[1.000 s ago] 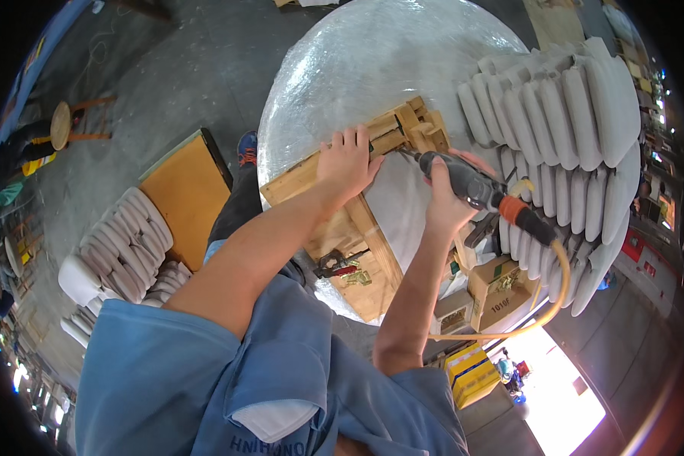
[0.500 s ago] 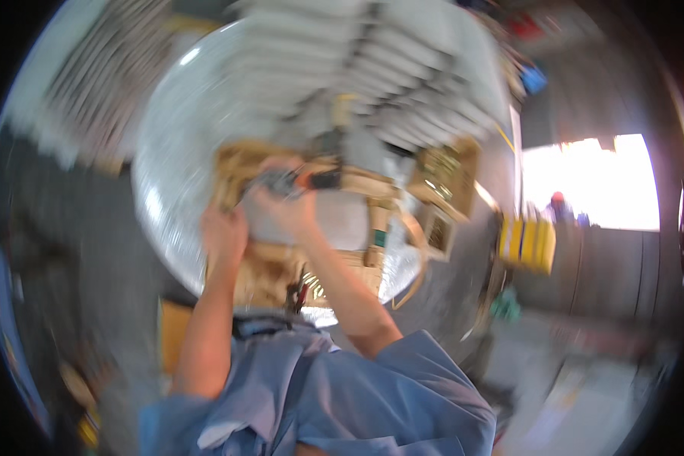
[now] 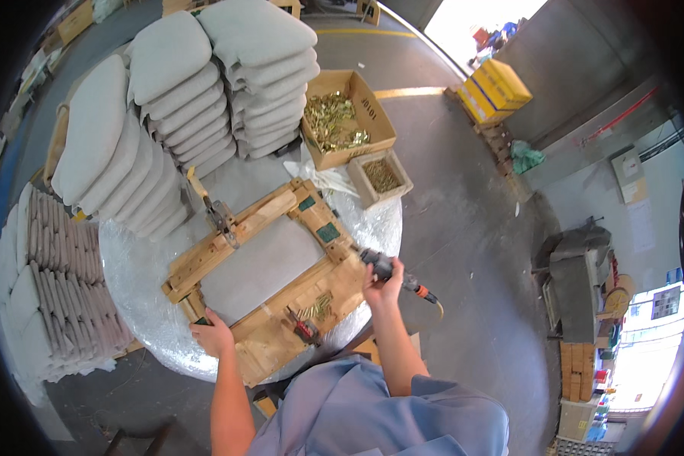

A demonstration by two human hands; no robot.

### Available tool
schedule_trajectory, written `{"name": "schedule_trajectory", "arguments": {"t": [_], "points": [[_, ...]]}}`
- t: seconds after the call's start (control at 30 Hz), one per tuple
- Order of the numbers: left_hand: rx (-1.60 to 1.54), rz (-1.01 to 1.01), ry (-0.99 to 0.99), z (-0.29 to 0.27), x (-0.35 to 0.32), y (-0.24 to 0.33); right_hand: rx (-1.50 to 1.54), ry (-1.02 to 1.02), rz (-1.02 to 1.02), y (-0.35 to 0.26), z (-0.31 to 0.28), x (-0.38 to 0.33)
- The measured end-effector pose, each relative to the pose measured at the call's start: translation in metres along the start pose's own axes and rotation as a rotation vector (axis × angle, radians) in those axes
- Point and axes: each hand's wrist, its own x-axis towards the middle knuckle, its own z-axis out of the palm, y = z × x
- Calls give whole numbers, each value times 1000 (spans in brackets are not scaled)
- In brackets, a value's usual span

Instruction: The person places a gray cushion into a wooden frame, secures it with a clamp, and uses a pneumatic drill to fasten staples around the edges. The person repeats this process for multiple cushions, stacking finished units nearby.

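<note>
Dark lettering marks the cardboard box (image 3: 351, 156) of brass-coloured hardware (image 3: 330, 118) beyond the wooden frame (image 3: 268, 212) on your plastic-wrapped round desk (image 3: 133, 296). Your right hand (image 3: 384, 283) is wrapped around a power driver (image 3: 374, 261) just beside the frame's right end, while your left hand (image 3: 214, 336) touches the left end, its grip impossible to tell. The driver is black with an orange collar; the pale, green-patched frame surrounds a flat grey panel (image 3: 266, 262).

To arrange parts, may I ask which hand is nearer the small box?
Right. The right hand, holding the driver, is on the small box's near side; the left hand is farther, at the frame's left end.
</note>
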Motion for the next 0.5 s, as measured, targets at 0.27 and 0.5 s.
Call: {"name": "schedule_trajectory", "arguments": {"t": [0.27, 0.5], "points": [[13, -16, -22, 2, 5, 6, 281, 148, -9, -1, 10, 101], [12, -19, -7, 0, -1, 13, 331, 140, 66, 52, 47, 148]]}}
